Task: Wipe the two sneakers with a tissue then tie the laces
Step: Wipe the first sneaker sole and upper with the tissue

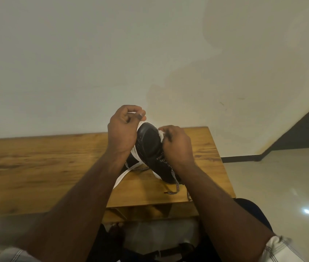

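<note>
The black sneaker (148, 142) stands tipped up on the wooden table (55, 167), toe raised, speckled laces (174, 178) trailing loose. The right hand (178, 146) presses a white tissue (161, 134) against its toe; the left hand (124, 129) grips the white sole edge.

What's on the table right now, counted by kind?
Black sneaker, tipped toe-up, laces loose: 1
Second sneaker, mostly hidden behind the left hand: 1
White tissue, in the right hand: 1
Total: 3
</note>
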